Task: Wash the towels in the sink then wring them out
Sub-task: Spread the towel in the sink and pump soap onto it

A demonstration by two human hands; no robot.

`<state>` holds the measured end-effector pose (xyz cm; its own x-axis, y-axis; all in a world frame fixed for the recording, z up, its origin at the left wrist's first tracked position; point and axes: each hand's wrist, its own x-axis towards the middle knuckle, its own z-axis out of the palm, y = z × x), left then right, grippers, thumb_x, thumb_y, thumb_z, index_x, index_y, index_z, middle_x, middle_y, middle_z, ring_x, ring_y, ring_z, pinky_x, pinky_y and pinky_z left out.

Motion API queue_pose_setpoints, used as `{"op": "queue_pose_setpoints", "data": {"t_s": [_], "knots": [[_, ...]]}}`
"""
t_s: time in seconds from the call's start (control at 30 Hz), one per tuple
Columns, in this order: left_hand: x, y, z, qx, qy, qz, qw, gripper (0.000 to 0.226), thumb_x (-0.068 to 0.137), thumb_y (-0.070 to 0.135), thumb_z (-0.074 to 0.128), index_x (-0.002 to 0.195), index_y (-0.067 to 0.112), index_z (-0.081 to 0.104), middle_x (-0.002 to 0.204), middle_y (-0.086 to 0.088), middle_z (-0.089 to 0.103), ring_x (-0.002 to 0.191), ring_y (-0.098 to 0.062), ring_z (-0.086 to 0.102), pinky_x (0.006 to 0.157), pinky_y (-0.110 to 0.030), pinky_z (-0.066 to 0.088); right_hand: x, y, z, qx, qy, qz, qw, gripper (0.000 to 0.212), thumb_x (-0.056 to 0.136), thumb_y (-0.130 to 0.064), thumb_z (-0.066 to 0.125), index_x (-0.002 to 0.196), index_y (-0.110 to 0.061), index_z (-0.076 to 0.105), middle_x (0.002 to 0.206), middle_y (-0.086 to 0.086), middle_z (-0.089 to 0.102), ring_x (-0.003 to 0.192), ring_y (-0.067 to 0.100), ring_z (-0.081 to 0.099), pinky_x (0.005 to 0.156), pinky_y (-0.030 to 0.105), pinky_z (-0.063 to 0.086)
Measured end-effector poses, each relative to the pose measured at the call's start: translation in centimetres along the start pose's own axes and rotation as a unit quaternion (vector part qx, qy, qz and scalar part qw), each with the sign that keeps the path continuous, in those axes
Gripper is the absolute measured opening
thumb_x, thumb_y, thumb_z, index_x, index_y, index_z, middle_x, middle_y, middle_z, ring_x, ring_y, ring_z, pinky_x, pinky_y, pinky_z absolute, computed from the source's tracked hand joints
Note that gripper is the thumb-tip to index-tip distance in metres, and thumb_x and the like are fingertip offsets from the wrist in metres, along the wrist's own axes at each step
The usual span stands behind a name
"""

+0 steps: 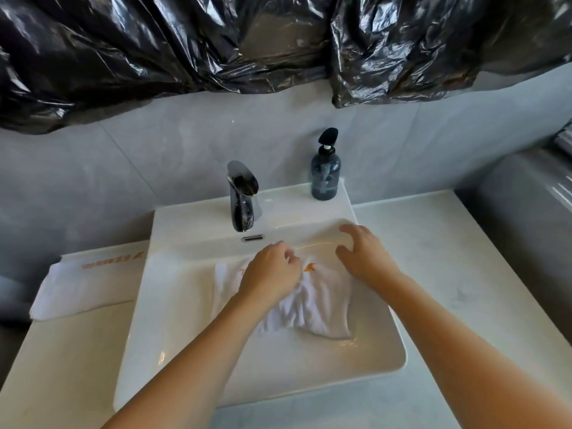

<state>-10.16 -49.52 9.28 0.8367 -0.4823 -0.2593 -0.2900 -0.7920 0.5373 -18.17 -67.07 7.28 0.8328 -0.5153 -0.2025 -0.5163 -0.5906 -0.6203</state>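
A white towel with orange print (318,308) lies crumpled in the white sink basin (192,345). My left hand (270,272) grips a bunched part of this towel near its top edge, fingers curled into the cloth. My right hand (363,253) hovers just right of it over the back of the basin, fingers spread and relaxed, holding nothing. A second white towel with orange lettering (88,284) lies folded on the counter left of the sink. No water runs from the chrome faucet (242,196).
A dark blue pump soap bottle (325,170) stands on the sink's back ledge at the right. Black plastic sheeting (216,41) hangs over the wall above. The pale counter (458,261) extends right of the sink; a grey ledge (532,193) rises at far right.
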Motion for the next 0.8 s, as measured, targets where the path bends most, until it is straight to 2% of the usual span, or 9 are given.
{"op": "queue_pose_setpoints", "data": {"t_s": [0.1, 0.2, 0.27, 0.37, 0.47, 0.53, 0.6, 0.7, 0.8], "knots": [[2.8, 5.1, -2.2, -0.1, 0.036, 0.013, 0.994, 0.02, 0.095, 0.03, 0.045, 0.099, 0.021, 0.063, 0.098, 0.007, 0.064, 0.091, -0.018, 0.06, 0.077, -0.033, 0.049, 2.0, -1.4, -3.8, 0.118, 0.057, 0.036, 0.991, 0.041, 0.093, -0.018, 0.052, 0.135, -0.018, 0.053, 0.132, 0.002, 0.059, 0.109, 0.024, 0.059, 0.089, 0.034, 0.049], [6.4, 8.3, -4.0, -0.134, 0.055, 0.003, 0.989, 0.025, 0.094, 0.032, 0.044, 0.076, 0.016, 0.051, 0.074, 0.002, 0.054, 0.069, -0.023, 0.048, 0.061, -0.034, 0.036, 3.9, -2.9, -7.1, 0.132, 0.079, 0.042, 0.987, 0.036, 0.096, -0.019, 0.048, 0.128, -0.006, 0.058, 0.123, 0.015, 0.063, 0.107, 0.033, 0.059, 0.089, 0.037, 0.049], [8.4, 9.8, -4.8, -0.235, 0.039, -0.038, 0.971, 0.028, 0.095, 0.034, 0.045, 0.075, 0.016, 0.047, 0.077, -0.006, 0.048, 0.072, -0.024, 0.044, 0.065, -0.034, 0.037, 5.2, -3.8, -8.3, 0.159, 0.075, 0.05, 0.983, 0.04, 0.096, -0.022, 0.048, 0.124, 0.007, 0.054, 0.122, 0.028, 0.06, 0.111, 0.044, 0.057, 0.094, 0.052, 0.049], [10.7, 11.5, -5.4, -0.346, 0.009, -0.099, 0.933, 0.03, 0.098, 0.041, 0.046, 0.079, 0.019, 0.048, 0.09, -0.003, 0.049, 0.087, -0.025, 0.049, 0.081, -0.037, 0.048, 7.7, -4.7, -8.8, 0.235, 0.024, 0.096, 0.967, 0.053, 0.098, -0.038, 0.046, 0.12, 0.01, 0.053, 0.126, 0.03, 0.056, 0.114, 0.045, 0.056, 0.1, 0.057, 0.044], [12.7, 12.6, -5.2, -0.399, -0.02, -0.125, 0.908, 0.025, 0.101, 0.047, 0.043, 0.101, 0.023, 0.049, 0.104, 0.001, 0.049, 0.101, -0.024, 0.05, 0.098, -0.042, 0.046, 10.3, -5.4, -8.4, 0.284, -0.021, 0.13, 0.95, 0.054, 0.097, -0.056, 0.042, 0.117, -0.007, 0.055, 0.127, 0.018, 0.058, 0.108, 0.031, 0.057, 0.102, 0.05, 0.045], [13.8, 13.0, -4.8, -0.424, -0.041, -0.133, 0.895, 0.03, 0.099, 0.054, 0.044, 0.102, 0.025, 0.053, 0.103, 0.004, 0.054, 0.097, -0.021, 0.053, 0.097, -0.041, 0.046, 11.9, -5.6, -8.1, 0.305, -0.046, 0.142, 0.94, 0.068, 0.095, -0.066, 0.038, 0.134, -0.012, 0.049, 0.124, 0.004, 0.052, 0.111, 0.027, 0.052, 0.102, 0.044, 0.045], [14.6, 13.0, -4.1, -0.433, -0.065, -0.132, 0.889, 0.039, 0.095, 0.062, 0.045, 0.101, 0.027, 0.06, 0.108, 0.002, 0.065, 0.1, -0.021, 0.061, 0.097, -0.042, 0.049, 13.0, -5.7, -7.7, 0.313, -0.072, 0.138, 0.937, 0.072, 0.093, -0.07, 0.034, 0.139, -0.016, 0.046, 0.122, -0.001, 0.048, 0.115, 0.025, 0.049, 0.099, 0.04, 0.044], [15.2, 12.5, -3.2, -0.429, -0.054, -0.121, 0.894, 0.05, 0.088, 0.071, 0.046, 0.101, 0.028, 0.066, 0.105, 0.001, 0.072, 0.098, -0.021, 0.068, 0.094, -0.044, 0.053, 13.8, -5.5, -7.0, 0.347, -0.078, 0.132, 0.925, 0.064, 0.093, -0.069, 0.037, 0.129, -0.018, 0.053, 0.123, 0.001, 0.057, 0.115, 0.023, 0.054, 0.09, 0.035, 0.043], [14.0, 11.8, -2.9, -0.439, -0.027, -0.124, 0.889, 0.047, 0.087, 0.07, 0.049, 0.096, 0.027, 0.065, 0.097, 0.005, 0.069, 0.094, -0.019, 0.068, 0.092, -0.041, 0.055, 12.6, -5.1, -6.5, 0.357, -0.062, 0.124, 0.924, 0.058, 0.093, -0.065, 0.044, 0.117, -0.014, 0.058, 0.099, 0.0, 0.062, 0.095, 0.019, 0.059, 0.083, 0.031, 0.047]]}}
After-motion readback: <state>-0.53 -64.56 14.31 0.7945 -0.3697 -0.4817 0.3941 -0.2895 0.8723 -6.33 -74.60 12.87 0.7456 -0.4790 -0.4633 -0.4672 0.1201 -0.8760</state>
